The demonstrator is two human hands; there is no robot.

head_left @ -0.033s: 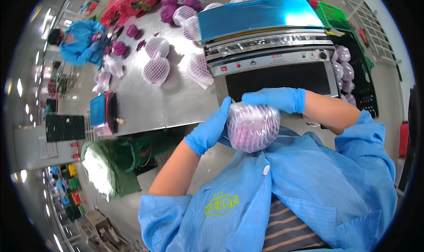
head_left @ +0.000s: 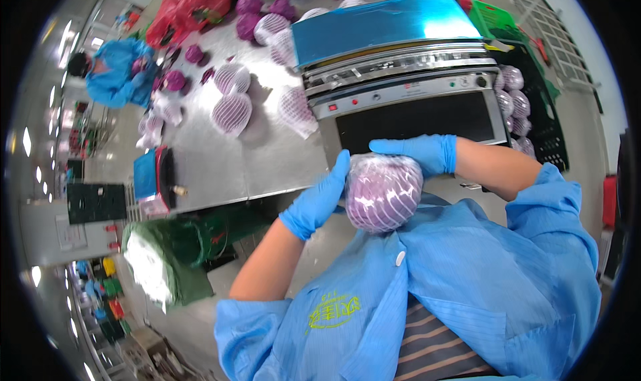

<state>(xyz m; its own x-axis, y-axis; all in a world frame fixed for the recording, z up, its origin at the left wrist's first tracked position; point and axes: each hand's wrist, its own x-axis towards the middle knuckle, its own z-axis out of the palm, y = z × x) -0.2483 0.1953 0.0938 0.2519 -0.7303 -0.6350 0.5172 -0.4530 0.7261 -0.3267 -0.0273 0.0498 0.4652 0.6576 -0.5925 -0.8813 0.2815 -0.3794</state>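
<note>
A red cabbage (head_left: 384, 197), in a white foam net under shiny clear film, is held up close to my chest. My left hand (head_left: 319, 198), in a blue glove, presses against its left side with the fingers pointing up. My right hand (head_left: 420, 152), gloved too, lies over its upper right side. The cabbage's underside and parts of my fingers are hidden. Just beyond my hands stands a film wrapping machine (head_left: 400, 90) with a dark flat plate (head_left: 414, 122) at its front and a blue top.
Netted cabbages (head_left: 232, 112) and bare ones (head_left: 248, 24) lie on the metal table (head_left: 267, 157). At right, a black crate (head_left: 551, 124) holds several wrapped cabbages (head_left: 519, 104). A red-and-blue box (head_left: 153, 180) stands at the table's left edge. A person (head_left: 121, 74) in blue works at far left.
The cabbage has turned between my hands, and its net stripes and purple show more plainly. My right hand has shifted slightly. The view has moved a little.
</note>
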